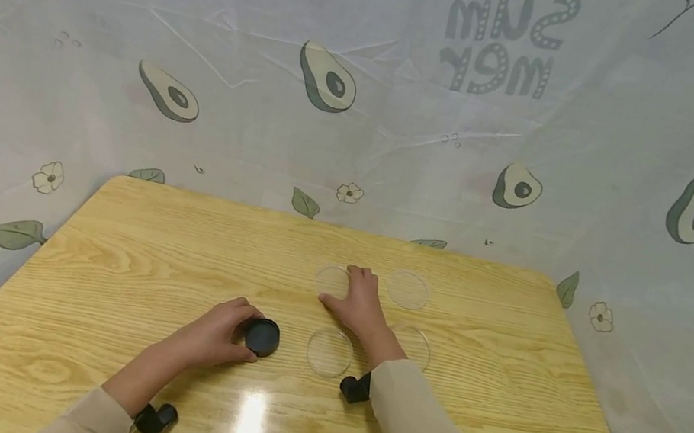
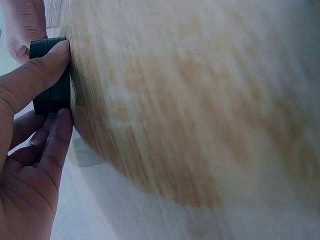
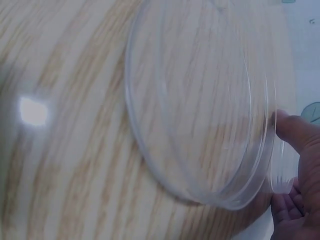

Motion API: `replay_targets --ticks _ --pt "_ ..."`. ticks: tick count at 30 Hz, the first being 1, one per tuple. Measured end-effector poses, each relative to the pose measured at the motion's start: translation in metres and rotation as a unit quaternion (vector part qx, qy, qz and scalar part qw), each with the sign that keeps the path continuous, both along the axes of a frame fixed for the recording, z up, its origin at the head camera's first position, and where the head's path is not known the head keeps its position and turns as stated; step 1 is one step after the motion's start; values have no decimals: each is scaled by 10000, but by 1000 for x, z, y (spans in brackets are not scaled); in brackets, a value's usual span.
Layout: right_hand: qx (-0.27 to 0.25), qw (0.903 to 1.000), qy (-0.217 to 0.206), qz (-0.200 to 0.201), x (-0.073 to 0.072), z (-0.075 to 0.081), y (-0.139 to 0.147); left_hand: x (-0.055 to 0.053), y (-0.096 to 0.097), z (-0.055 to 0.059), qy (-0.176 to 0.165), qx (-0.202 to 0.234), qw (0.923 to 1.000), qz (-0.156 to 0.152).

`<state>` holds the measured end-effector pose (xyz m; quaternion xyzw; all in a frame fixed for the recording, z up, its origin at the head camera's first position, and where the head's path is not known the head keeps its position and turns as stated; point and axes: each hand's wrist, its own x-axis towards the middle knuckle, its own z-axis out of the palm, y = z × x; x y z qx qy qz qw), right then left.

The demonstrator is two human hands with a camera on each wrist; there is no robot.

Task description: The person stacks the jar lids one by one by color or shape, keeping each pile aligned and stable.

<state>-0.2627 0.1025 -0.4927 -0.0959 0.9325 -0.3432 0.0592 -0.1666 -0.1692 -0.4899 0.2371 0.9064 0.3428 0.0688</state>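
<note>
My left hand [image 1: 220,332] grips a short black round case [image 1: 262,338] by its sides, thumb on one side and fingers on the other. A raised rim shows on top, and the left wrist view shows a seam round the side of the case [image 2: 52,95]. Farther back, my right hand [image 1: 362,306] pinches a clear petri dish [image 1: 332,281] at its right edge. In the right wrist view the thumb and fingers of the right hand [image 3: 300,170] meet that dish's wall [image 3: 281,172], partly hidden behind a nearer clear petri dish [image 3: 205,100].
One clear dish [image 1: 329,353] lies between the hands. Another clear dish [image 1: 407,290] is right of my right hand, and a further dish [image 1: 413,346] is partly covered by the right forearm. The wooden table [image 1: 210,239] ends at a printed cloth [image 1: 402,141].
</note>
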Motion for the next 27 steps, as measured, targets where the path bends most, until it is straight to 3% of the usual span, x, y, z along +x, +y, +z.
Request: replay_targets --ticks 11,15,27 --pt "-359 9992 -101 -147 1 -1 5 1 0 -3 -90 51 9999 44" --pt "-273 9995 -130 -46 2 0 10 0 -1 0 -95 72 9999 15" --pt "-212 9996 -109 152 20 12 30 1 -1 -1 -69 62 9999 49"
